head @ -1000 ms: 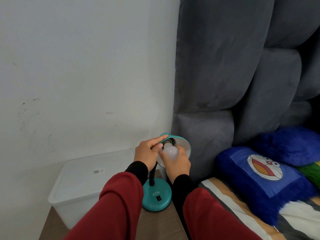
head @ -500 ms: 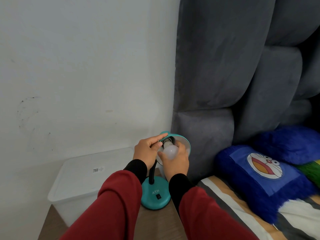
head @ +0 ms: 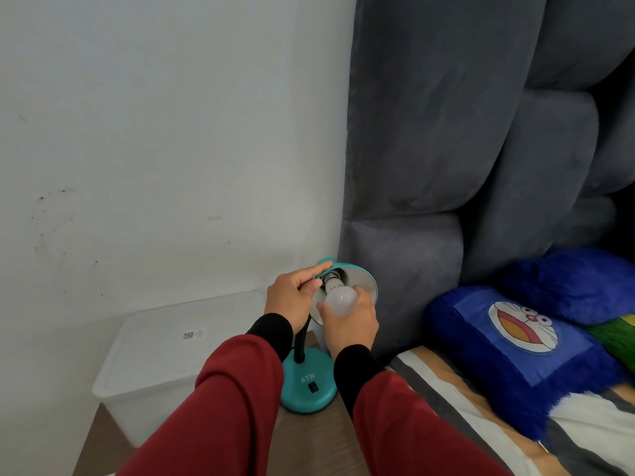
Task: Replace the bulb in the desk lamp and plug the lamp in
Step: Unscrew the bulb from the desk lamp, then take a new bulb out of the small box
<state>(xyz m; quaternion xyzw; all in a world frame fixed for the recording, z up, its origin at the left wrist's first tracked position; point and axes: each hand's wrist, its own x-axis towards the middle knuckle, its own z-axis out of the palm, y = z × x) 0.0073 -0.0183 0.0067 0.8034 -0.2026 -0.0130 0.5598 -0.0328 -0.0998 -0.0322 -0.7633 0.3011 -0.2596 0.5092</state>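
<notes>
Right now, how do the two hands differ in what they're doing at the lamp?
The right hand cups the white bulb, fingers curled round its globe; the left hand holds the teal lamp shade by its edge near the socket. The right hand sits lower, in front of the shade's opening; the left sits beside it. Both wear red sleeves with black cuffs.

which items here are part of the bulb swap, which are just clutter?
In the job:
bulb, gripped by right hand, threads showing at the socket
teal lamp shade, steadied by left hand
lamp base

Lying about:
clear plastic box
blue cartoon pillow
grey headboard
striped bedding
</notes>
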